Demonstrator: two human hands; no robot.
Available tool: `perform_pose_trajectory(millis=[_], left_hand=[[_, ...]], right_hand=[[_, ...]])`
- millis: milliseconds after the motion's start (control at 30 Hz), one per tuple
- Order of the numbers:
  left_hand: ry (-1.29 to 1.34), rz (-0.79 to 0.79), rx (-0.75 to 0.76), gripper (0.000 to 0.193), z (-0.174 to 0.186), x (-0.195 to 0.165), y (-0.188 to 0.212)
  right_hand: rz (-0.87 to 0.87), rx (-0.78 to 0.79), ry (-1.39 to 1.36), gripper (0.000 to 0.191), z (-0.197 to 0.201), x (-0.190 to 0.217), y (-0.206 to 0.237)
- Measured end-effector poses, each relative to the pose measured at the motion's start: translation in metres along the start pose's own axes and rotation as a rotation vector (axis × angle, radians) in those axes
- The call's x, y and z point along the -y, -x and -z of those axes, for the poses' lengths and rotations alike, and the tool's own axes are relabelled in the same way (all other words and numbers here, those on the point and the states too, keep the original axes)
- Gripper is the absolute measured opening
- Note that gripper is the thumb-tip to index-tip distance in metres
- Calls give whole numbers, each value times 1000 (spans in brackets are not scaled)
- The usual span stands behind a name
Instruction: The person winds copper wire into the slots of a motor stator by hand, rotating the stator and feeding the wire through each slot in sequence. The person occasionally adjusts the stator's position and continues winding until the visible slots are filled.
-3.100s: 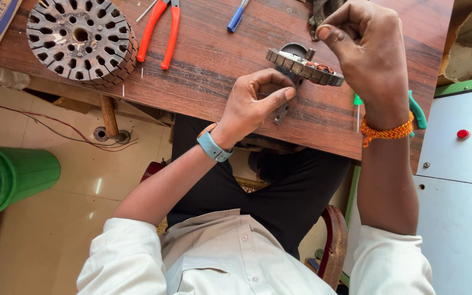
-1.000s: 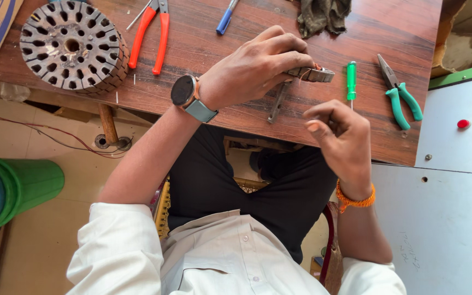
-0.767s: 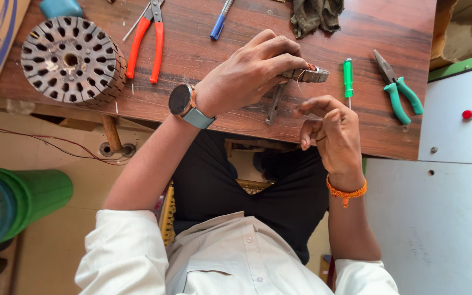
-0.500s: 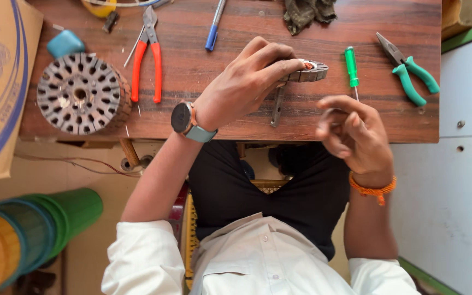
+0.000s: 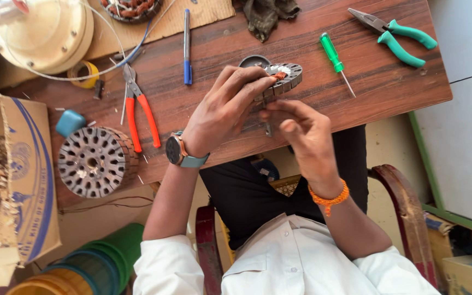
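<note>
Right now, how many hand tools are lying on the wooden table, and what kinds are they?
Pliers: 2, a red-handled pair and a green-handled pair
Screwdrivers: 1, with a green handle
Pens: 1, blue
Total: 4

The left hand holds a slotted metal ring, not counted; the right hand is just below it.

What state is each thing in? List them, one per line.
Stator ring: tilted on edge, gripped by left hand.
Right hand: fingers curled, beside the ring.
Red pliers: lying, handles apart.
Green pliers: lying, handles apart.
Screwdriver: lying flat.
Pen: lying flat.
Box: open.
</note>
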State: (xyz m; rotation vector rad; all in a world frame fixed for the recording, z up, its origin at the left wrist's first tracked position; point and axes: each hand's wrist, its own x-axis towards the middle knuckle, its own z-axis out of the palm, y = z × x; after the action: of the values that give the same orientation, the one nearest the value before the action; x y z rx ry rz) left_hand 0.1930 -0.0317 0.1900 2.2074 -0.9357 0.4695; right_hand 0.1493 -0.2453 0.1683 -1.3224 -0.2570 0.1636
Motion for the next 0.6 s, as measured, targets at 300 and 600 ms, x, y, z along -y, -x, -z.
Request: perform_pose_trajectory(millis=[300, 600], left_hand=[[48, 20, -14, 61, -5, 10, 5], [124, 52, -8, 64, -5, 14, 8]], right_hand=[[-1, -232, -108, 17, -7, -27, -3], [310, -346, 529, 15, -4, -48, -6]])
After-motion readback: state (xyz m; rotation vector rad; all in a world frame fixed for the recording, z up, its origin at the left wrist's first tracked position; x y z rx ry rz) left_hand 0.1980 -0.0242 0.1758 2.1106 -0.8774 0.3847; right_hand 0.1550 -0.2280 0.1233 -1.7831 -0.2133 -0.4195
